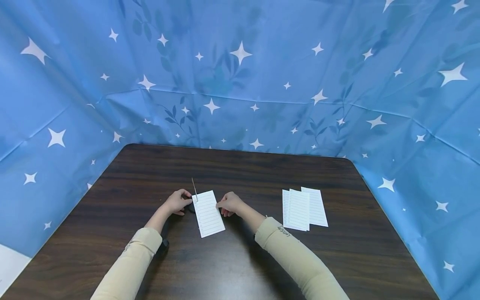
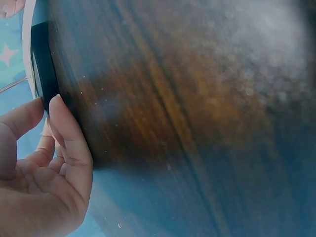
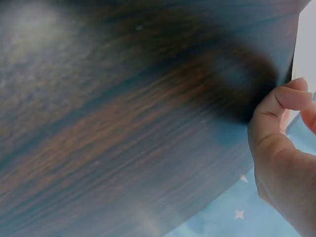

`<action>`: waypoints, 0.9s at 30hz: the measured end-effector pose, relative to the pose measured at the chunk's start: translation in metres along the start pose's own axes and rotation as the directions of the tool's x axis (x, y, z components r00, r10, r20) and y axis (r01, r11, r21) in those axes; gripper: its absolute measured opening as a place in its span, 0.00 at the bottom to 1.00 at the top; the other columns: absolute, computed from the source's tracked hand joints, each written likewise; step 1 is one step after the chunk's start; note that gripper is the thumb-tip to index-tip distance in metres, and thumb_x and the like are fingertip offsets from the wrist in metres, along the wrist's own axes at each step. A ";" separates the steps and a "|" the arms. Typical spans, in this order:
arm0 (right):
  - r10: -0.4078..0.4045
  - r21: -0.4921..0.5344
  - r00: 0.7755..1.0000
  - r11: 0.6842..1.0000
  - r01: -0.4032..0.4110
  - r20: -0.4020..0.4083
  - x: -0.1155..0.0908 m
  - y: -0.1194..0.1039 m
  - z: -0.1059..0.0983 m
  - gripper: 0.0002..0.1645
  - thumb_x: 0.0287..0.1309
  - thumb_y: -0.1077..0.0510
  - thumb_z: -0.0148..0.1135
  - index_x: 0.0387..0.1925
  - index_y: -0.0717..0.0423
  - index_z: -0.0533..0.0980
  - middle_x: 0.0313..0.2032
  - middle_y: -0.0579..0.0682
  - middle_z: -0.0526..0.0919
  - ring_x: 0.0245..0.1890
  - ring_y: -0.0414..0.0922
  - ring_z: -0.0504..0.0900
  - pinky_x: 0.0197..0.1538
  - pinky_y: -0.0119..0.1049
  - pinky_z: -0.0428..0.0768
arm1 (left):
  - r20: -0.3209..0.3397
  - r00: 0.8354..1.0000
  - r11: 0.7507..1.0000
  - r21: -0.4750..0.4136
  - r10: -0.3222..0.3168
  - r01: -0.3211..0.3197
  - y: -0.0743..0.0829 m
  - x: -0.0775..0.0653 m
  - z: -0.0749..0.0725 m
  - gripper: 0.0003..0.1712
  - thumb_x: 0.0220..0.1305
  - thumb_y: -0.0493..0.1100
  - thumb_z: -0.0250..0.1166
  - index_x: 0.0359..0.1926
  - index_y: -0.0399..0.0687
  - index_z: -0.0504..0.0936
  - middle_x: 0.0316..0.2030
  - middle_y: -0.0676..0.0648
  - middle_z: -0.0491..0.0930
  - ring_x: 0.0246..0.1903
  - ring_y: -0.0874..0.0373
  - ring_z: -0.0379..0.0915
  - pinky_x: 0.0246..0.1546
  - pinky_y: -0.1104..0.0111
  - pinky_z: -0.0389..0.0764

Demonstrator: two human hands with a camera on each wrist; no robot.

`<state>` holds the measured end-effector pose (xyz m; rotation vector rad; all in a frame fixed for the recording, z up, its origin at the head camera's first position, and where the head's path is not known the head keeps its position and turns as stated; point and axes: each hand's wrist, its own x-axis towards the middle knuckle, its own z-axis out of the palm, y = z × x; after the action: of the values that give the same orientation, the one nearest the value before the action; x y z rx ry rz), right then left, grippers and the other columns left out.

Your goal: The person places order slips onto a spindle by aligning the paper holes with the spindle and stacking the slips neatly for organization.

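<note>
A white lined card (image 1: 208,214) lies at a slant near the middle of the table, between both hands. At its upper left corner stands a thin upright rod (image 1: 194,187), like that of a paper spike, with a black base (image 2: 45,64) mostly under the card. Whether the rod pierces the card I cannot tell. My left hand (image 1: 179,202) pinches the edge of the black base between thumb and finger. The right hand (image 1: 230,204) pinches the card's right edge between thumb and bent forefinger; in the right wrist view only a strip of card (image 3: 305,44) shows.
Several more lined cards (image 1: 299,209) lie overlapping to the right of the right hand. The dark wood-grain table (image 1: 240,168) has rounded far corners. A blue curtain with white stars (image 1: 262,121) hangs behind it. Something white (image 1: 11,266) shows at the lower left.
</note>
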<state>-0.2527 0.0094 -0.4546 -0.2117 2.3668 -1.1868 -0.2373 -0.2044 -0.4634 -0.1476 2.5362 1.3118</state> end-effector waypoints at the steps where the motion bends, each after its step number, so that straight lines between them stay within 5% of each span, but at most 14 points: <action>1: -0.003 -0.002 1.000 1.000 0.003 0.001 -0.001 0.001 -0.001 0.12 0.60 0.61 0.59 0.25 0.65 0.76 0.12 0.46 0.72 0.12 0.37 0.70 0.16 0.24 0.70 | -0.001 1.000 1.000 0.002 0.002 -0.002 0.000 0.000 0.000 0.14 0.66 0.35 0.53 0.50 0.31 0.68 0.25 0.47 0.64 0.23 0.58 0.63 0.21 0.69 0.81; 17: -0.058 0.002 0.998 0.998 0.058 0.026 -0.012 0.022 -0.016 0.09 0.62 0.59 0.56 0.31 0.63 0.75 0.15 0.46 0.73 0.14 0.37 0.71 0.18 0.24 0.71 | -0.002 1.000 1.000 0.015 -0.027 0.027 -0.002 -0.003 0.002 0.14 0.68 0.36 0.53 0.51 0.32 0.67 0.25 0.47 0.64 0.23 0.58 0.63 0.23 0.69 0.81; 27: -0.029 0.045 0.998 0.999 0.026 0.052 -0.018 0.023 -0.035 0.09 0.63 0.59 0.56 0.37 0.63 0.76 0.19 0.50 0.77 0.17 0.38 0.74 0.22 0.27 0.76 | 0.000 1.000 0.999 0.027 -0.018 0.018 0.001 -0.002 0.003 0.14 0.68 0.36 0.52 0.51 0.32 0.67 0.25 0.47 0.64 0.22 0.58 0.62 0.24 0.68 0.82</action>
<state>-0.2521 0.0548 -0.4488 -0.2583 2.2967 -1.2302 -0.2349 -0.2015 -0.4635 -0.1641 2.5454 1.2701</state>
